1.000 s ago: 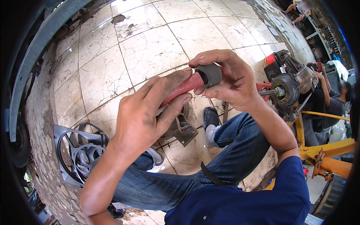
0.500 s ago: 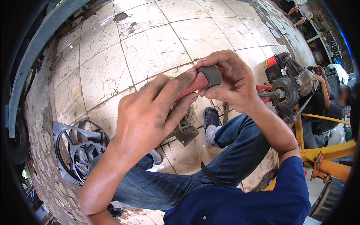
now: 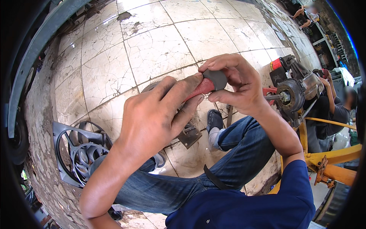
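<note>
Up in front of me, my left hand [image 3: 152, 105] pinches a red, rough-surfaced strip [image 3: 202, 88] that looks like sandpaper. At its right end is a dark grey curved band [image 3: 217, 79]; I cannot tell whether the two are one piece. My right hand [image 3: 238, 84] curls round this band, index finger at its upper edge and thumb below. Behind my left hand, the toothed rim of a gear [image 3: 149, 86] shows in part. Under the hands, a dirty metal bracket-like part [image 3: 190, 138] lies between my feet, partly hidden.
A fan shroud [image 3: 63, 131] lies on the cracked tile floor [image 3: 152, 42] at my left. To the right stand an axle with a round hub [image 3: 291, 93] and a yellow steel frame [image 3: 335, 154]. Another person [image 3: 337, 110] crouches beyond them. A grey metal beam [image 3: 23, 76] curves along the left.
The dark grey band has tilted and shifted slightly within my right hand's grip, and my left hand has moved a little to the right with the red strip.
</note>
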The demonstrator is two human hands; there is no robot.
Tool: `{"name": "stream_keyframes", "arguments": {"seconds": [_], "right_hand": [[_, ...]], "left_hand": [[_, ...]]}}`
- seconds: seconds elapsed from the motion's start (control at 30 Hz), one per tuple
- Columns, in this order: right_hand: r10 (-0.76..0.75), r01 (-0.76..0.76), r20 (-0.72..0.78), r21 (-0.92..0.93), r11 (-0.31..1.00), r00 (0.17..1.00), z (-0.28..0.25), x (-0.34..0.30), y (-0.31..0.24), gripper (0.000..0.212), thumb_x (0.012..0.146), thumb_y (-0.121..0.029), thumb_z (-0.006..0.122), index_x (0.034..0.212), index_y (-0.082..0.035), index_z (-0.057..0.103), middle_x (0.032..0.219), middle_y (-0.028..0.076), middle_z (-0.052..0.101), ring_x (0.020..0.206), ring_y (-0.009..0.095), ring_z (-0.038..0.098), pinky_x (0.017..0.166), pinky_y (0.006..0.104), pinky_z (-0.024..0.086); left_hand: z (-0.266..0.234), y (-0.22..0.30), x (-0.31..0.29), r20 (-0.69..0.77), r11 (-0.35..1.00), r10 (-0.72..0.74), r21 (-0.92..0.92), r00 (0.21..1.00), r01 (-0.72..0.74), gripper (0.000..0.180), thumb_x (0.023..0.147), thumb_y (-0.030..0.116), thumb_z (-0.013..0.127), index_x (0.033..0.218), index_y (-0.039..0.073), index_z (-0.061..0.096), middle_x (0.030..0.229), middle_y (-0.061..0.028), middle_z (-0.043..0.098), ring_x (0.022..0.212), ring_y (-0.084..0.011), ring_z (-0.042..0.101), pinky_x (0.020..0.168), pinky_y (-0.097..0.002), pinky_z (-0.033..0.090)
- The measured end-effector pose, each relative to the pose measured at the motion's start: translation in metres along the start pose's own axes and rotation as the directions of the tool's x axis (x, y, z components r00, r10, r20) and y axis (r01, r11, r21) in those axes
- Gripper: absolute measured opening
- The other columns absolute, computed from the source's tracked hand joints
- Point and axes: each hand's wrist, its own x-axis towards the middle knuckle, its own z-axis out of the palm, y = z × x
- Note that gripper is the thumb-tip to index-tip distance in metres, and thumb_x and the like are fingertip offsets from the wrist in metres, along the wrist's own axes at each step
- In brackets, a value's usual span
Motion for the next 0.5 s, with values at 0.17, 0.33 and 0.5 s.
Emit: {"name": "stream_keyframes", "arguments": {"seconds": [0.17,0.33,0.5], "right_hand": [[-0.055,0.056,0.018,-0.103,0.993,0.998,-0.0009,0.0004,-0.0012,0.052,0.074,-0.001,0.085,0.119,-0.007,0.059,0.117,0.006,0.064,0.095,0.012,0.066,0.078,0.0263,0.055],[-0.015,0.011,-0.076,-0.054,0.998,0.997,0.0057,-0.0024,-0.0028,0.049,0.075,-0.001,0.084,0.117,-0.007,0.061,0.116,0.007,0.064,0.096,0.013,0.068,0.077,0.0249,0.056],[-0.122,0.106,-0.083,-0.173,0.979,0.989,0.0076,-0.0018,-0.0026,0.048,0.075,-0.001,0.084,0.117,-0.006,0.061,0.116,0.008,0.064,0.098,0.016,0.069,0.079,0.0276,0.058]], "left_hand": [[0.0095,-0.0066,0.0003,-0.106,0.996,0.025,-0.077,0.994,-0.033,0.029,0.083,0.016,0.076,0.11,0.008,0.07,0.081,-0.0063,0.067,0.059,-0.0179,0.066,0.051,-0.0314,0.054],[0.0052,-0.0036,0.0012,-0.061,1.0,0.015,0.001,0.998,-0.015,0.03,0.083,0.014,0.075,0.111,0.008,0.069,0.084,-0.0075,0.067,0.06,-0.0205,0.066,0.054,-0.0324,0.055],[0.0069,-0.0057,-0.0007,-0.068,0.998,-0.015,-0.06,0.998,0.011,0.03,0.084,0.011,0.073,0.113,0.008,0.069,0.085,-0.0092,0.068,0.063,-0.0236,0.067,0.056,-0.0337,0.055]]}}
